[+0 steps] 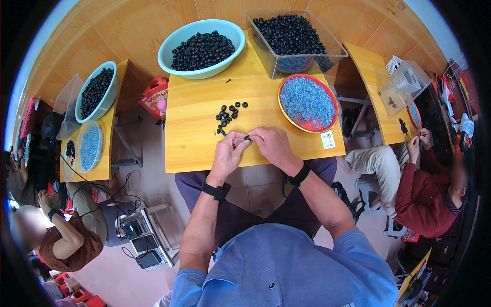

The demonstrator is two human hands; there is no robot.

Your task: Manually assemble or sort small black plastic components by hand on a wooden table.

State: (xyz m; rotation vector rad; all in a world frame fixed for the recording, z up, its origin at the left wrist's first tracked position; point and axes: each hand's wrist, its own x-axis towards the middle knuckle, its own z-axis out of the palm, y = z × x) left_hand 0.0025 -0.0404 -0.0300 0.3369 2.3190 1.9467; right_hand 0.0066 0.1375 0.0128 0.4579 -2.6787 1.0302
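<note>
Over the front edge of the wooden table, my left hand and my right hand meet fingertip to fingertip. Pinched between them is a small round black part, mostly hidden by the fingers. Both hands are closed. Just beyond the left hand lies a loose group of black ring-shaped parts. A red-and-yellow rimmed bowl to the right of my hands holds many small clear-blue pieces. Whether either hand also holds one of these pieces is hidden.
At the table's back stand a light-blue basin and a clear plastic bin, both full of black parts. Side tables with similar containers flank mine. One person sits at left, another at right. A metal-framed stool stands left of my legs.
</note>
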